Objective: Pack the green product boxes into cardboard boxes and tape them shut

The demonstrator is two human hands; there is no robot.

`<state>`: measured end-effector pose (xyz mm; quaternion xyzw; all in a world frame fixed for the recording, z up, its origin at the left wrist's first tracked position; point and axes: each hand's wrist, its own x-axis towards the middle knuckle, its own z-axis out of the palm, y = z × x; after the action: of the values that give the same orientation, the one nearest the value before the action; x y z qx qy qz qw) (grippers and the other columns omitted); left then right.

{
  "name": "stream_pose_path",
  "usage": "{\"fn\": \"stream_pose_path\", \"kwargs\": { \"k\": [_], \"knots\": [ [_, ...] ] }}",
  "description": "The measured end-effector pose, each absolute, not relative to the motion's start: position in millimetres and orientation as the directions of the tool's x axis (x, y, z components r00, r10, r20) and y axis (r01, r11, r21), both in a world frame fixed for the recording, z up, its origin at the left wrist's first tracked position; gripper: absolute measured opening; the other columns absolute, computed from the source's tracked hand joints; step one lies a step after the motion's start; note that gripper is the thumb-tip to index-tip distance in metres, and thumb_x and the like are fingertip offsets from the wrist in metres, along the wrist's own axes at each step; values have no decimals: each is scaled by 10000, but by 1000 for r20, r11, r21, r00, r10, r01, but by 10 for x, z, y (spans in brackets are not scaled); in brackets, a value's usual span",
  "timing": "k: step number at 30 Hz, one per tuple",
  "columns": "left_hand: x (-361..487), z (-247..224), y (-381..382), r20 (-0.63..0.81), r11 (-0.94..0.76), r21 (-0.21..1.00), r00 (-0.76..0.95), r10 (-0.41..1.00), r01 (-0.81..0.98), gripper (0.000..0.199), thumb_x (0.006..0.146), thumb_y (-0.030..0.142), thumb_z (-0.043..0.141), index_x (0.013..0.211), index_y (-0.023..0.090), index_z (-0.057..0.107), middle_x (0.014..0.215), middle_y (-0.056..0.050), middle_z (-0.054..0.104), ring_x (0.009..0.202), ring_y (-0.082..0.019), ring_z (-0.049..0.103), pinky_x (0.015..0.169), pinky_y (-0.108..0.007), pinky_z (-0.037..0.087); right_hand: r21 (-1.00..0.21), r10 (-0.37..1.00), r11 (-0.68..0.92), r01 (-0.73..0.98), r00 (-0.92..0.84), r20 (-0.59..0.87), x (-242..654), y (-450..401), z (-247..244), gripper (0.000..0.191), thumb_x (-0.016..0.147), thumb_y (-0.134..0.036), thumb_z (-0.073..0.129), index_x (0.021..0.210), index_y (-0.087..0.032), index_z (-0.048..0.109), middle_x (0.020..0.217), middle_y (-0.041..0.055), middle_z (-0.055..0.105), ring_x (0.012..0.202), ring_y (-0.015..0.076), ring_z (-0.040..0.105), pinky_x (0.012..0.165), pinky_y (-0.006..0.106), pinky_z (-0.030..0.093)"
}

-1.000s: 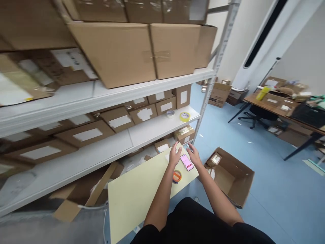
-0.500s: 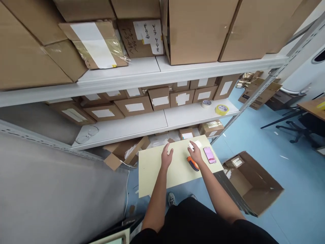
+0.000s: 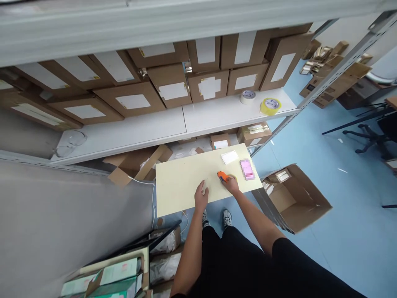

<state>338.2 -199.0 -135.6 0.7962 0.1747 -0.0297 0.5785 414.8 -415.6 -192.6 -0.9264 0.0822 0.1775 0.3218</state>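
A pale yellow board [image 3: 178, 182] lies level in front of me. My right hand [image 3: 231, 185] is closed round an orange and dark tape dispenser [image 3: 222, 176] over its right half. My left hand [image 3: 201, 196] hovers at the board's near edge, fingers apart, holding nothing. Beyond the right hand lies a small stack of white labels or cards [image 3: 229, 157]. A phone with a pink screen [image 3: 247, 169] rests near the board's right end.
Behind the board, a white shelf [image 3: 139, 130] holds labelled cartons [image 3: 133, 99], a white tape roll [image 3: 248, 97] and a yellow one [image 3: 270, 106]. An open carton [image 3: 297, 198] stands on the floor at right. Green-topped packs [image 3: 119, 272] sit lower left.
My view has tipped downward. My right hand has moved from the white labels to the orange dispenser and closed on it. My left hand has drawn back toward the board's near edge.
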Motion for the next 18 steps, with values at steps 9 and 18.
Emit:
{"fn": "stream_pose_path", "kwargs": {
  "k": [9,18],
  "knots": [
    [3028,-1471,-2202,-295,-234,897,903,312,374,501,943,418,642,1419,268,597,1419,-142,646,1315,-271,613,1030,-437,543,-483,-112,-793,-372,868,-484,3908,-4121,-2228,454,862,-274,706,1273,-135,571,1097,193,726,1050,315,690,893,398,507],
    [3337,-1134,-2138,-228,-238,922,925,305,306,468,928,378,637,1372,230,640,1317,-142,705,1144,-224,686,898,-357,581,-703,-10,-651,-287,929,-371,4132,-4202,-1853,301,790,-292,730,1046,-159,650,1103,144,733,1085,304,673,917,366,525]
  ]
}}
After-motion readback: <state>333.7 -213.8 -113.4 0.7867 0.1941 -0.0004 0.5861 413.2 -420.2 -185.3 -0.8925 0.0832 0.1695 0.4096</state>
